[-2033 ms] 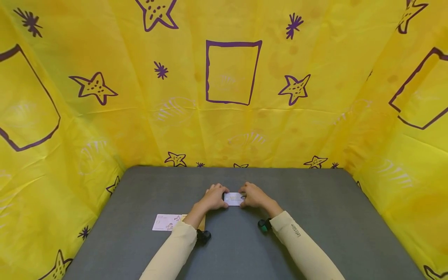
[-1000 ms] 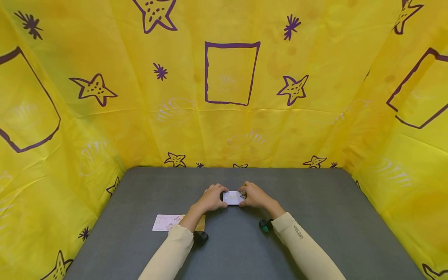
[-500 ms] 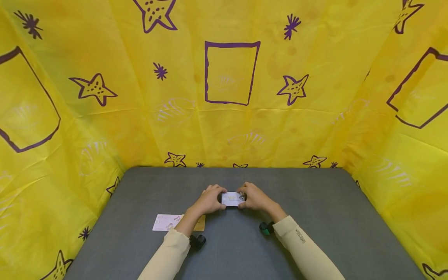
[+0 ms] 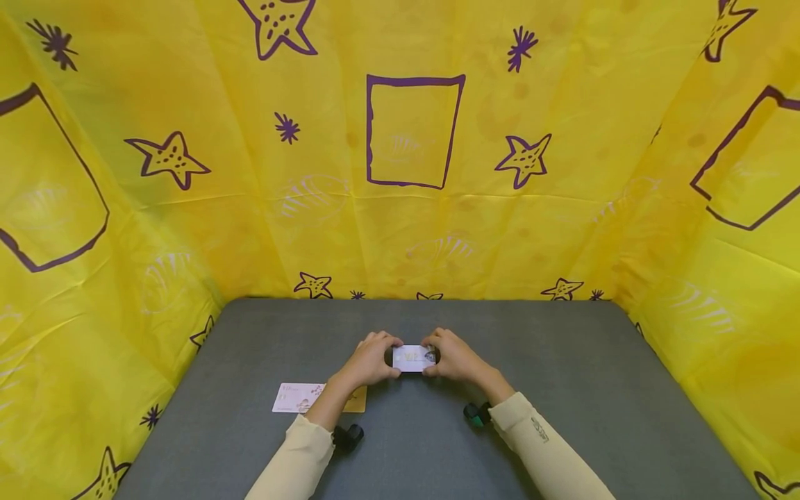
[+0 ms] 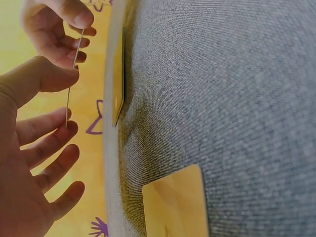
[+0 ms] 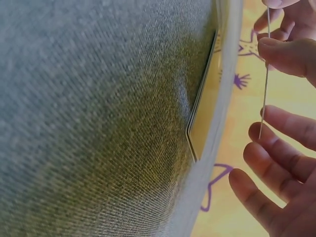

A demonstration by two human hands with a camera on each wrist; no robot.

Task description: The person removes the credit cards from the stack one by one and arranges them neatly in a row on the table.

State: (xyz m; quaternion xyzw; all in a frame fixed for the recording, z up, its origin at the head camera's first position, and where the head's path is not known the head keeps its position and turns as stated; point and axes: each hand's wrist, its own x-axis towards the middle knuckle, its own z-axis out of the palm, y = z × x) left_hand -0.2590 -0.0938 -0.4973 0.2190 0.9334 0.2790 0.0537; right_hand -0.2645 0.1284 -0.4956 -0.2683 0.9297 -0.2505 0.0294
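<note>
Card (image 4: 412, 359), marked "VIP", held above the table (image 4: 550, 389), between left hand (image 4: 371, 359) and right hand (image 4: 457, 356); each pinches one end between thumb and fingers, its remaining fingers spread apart.

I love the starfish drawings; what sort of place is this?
Probably a curtained booth for tabletop work: yellow starfish cloth hangs round three sides of a gray table with cards on it.

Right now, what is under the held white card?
A flat object lies on the table below, apart from the white card, which hides most of the object's top from the head view.
</note>
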